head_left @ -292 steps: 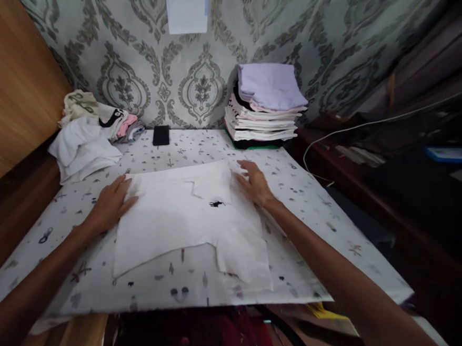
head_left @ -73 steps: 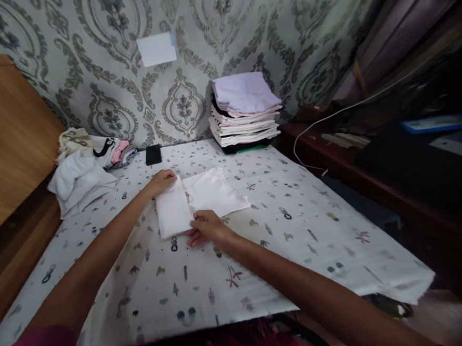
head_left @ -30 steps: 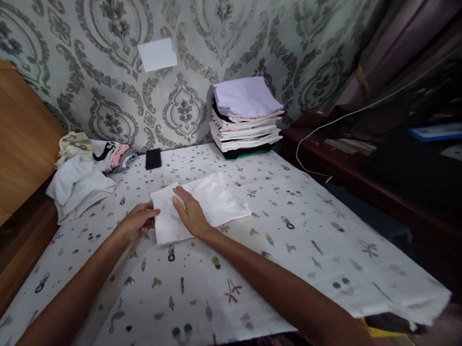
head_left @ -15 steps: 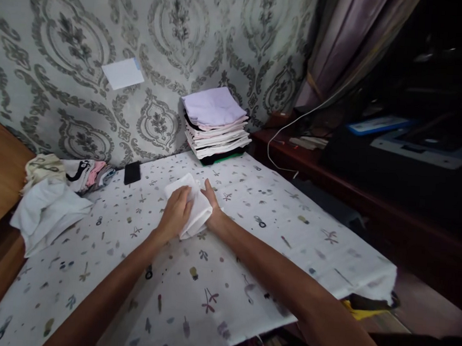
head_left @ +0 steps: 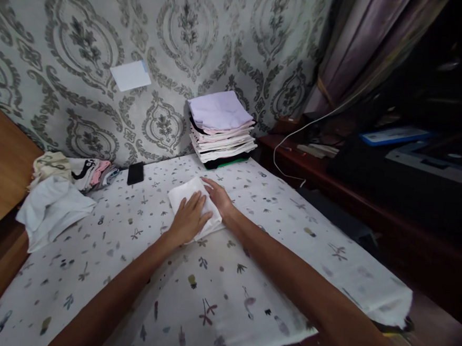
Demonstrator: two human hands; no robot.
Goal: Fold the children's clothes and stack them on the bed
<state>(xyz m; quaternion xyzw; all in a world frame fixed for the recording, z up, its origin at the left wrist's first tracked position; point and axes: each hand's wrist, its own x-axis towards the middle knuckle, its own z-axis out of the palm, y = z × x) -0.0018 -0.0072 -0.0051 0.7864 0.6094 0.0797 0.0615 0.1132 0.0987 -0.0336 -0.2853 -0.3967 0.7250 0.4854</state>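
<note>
A small folded white cloth (head_left: 182, 192) lies on the patterned white sheet (head_left: 129, 271) in the middle of the view. My left hand (head_left: 189, 217) rests flat on top of it, fingers spread a little. At the cloth's right edge is my right hand (head_left: 218, 197), its fingers stretched out along the far right corner. Beyond the hands, against the wall, stands a stack of folded clothes (head_left: 221, 112) with a lilac piece on top.
A black phone (head_left: 136, 174) lies left of centre near the wall. Crumpled clothes (head_left: 52, 208) are heaped at the left beside a wooden panel (head_left: 2, 167). On the right, a white cable (head_left: 281, 168) hangs from a dark red desk (head_left: 355, 200).
My left hand has flattened over the cloth, which now looks flatter and more squared. My right hand's fingers have turned towards the cloth's far corner. The view has shifted slightly.
</note>
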